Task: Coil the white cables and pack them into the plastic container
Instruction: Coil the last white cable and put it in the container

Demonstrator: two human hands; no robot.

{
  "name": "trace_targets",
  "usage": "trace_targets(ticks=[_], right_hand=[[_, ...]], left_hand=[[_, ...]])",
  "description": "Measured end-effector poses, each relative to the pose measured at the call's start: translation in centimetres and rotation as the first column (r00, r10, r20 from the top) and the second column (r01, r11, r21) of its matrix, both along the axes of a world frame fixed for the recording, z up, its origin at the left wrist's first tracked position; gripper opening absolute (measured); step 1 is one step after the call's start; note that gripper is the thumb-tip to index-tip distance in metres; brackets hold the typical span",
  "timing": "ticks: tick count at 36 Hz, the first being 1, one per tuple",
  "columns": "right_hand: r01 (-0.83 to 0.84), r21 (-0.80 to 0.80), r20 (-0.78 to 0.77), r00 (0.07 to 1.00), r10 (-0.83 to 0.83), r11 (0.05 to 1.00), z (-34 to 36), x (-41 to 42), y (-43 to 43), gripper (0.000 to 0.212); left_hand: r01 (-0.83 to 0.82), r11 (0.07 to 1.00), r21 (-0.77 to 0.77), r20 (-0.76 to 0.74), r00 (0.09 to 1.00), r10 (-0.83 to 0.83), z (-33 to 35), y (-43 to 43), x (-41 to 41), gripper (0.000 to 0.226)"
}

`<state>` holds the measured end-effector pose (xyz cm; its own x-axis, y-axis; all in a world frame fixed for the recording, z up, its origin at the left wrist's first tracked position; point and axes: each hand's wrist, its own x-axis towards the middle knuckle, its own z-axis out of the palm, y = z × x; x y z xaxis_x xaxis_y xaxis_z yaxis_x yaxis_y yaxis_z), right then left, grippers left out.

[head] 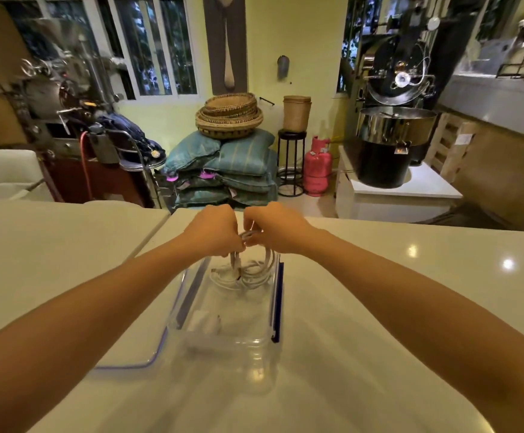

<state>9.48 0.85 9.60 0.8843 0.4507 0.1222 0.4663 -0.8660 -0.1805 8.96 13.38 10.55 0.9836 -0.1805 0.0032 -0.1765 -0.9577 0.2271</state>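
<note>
A clear plastic container with blue side clips stands on the white table in front of me. My left hand and my right hand meet above its far end, both pinching a coiled white cable. The loops hang down from my fingers into the container, and one plug end dangles below my left hand. More white cable lies coiled on the container floor under the hanging loops. A small white item rests at the near end inside.
The container's clear lid with a blue rim lies on the white table to the left, partly under my left forearm. A seam splits the table on the left. Beyond the far edge are cushions, baskets, a pink gas cylinder and a roasting machine.
</note>
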Motion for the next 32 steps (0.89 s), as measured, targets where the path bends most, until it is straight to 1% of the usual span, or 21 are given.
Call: trace_targets(ticks=[2,4,7,10,12,17,19,20,21,23,27,30,32], right_hand=[[-0.034,-0.022,-0.027,0.999,0.034,0.999,-1.1,0.1,1.0,0.029],[-0.060,-0.049,-0.069,0.996,0.057,0.997,-2.4,0.0,1.8,0.027],[-0.092,-0.094,-0.171,0.982,0.075,0.991,-4.1,0.0,2.6,0.028],[-0.114,-0.138,-0.259,0.963,0.075,0.984,-5.5,-0.2,3.0,0.029],[-0.127,-0.166,-0.296,0.952,0.074,0.978,-6.1,-0.4,3.2,0.028],[-0.125,-0.209,-0.292,0.954,0.060,0.970,-6.6,-0.6,3.6,0.028],[-0.124,-0.222,-0.287,0.956,0.057,0.967,-6.8,-0.7,3.8,0.030],[-0.124,-0.226,-0.285,0.957,0.056,0.966,-6.8,-0.8,3.8,0.030],[-0.123,-0.229,-0.279,0.959,0.056,0.966,-6.9,-0.9,3.9,0.031],[-0.120,-0.229,-0.254,0.965,0.060,0.966,-7.2,-1.1,4.0,0.033],[-0.119,-0.254,-0.243,0.968,0.056,0.960,-7.9,-0.9,4.0,0.027],[-0.124,-0.270,-0.263,0.963,0.051,0.955,-7.6,-0.8,4.0,0.043],[-0.127,-0.269,-0.298,0.954,0.043,0.955,-7.4,-0.7,4.1,0.044]], left_hand=[[-0.038,0.999,-0.015,-0.052,0.998,0.037,-1.5,0.7,-0.2,0.015],[-0.070,0.997,-0.036,-0.141,0.988,0.065,-3.1,1.2,-0.5,0.012],[-0.092,0.994,-0.058,-0.260,0.963,0.074,-5.3,1.6,-0.9,0.024],[-0.096,0.990,-0.103,-0.325,0.944,0.057,-6.8,1.7,-1.3,0.026],[-0.075,0.992,-0.098,-0.349,0.936,0.037,-7.5,1.6,-1.5,0.028],[-0.041,0.999,-0.022,-0.328,0.944,0.032,-8.1,1.4,-1.4,0.027],[-0.027,0.999,0.026,-0.317,0.948,0.034,-8.1,1.4,-1.4,0.012],[-0.027,0.999,0.047,-0.306,0.951,0.040,-8.2,1.3,-1.5,0.014],[-0.027,0.997,0.076,-0.288,0.957,0.048,-8.3,1.3,-1.6,0.026],[-0.016,0.991,0.132,-0.249,0.967,0.048,-8.6,1.3,-1.8,0.036],[0.011,0.986,0.164,-0.233,0.972,0.028,-9.3,1.3,-1.8,0.033],[0.026,0.986,0.163,-0.236,0.972,0.013,-9.5,1.4,-1.7,0.029],[0.042,0.986,0.160,-0.251,0.968,0.000,-9.6,1.5,-1.6,0.028]])
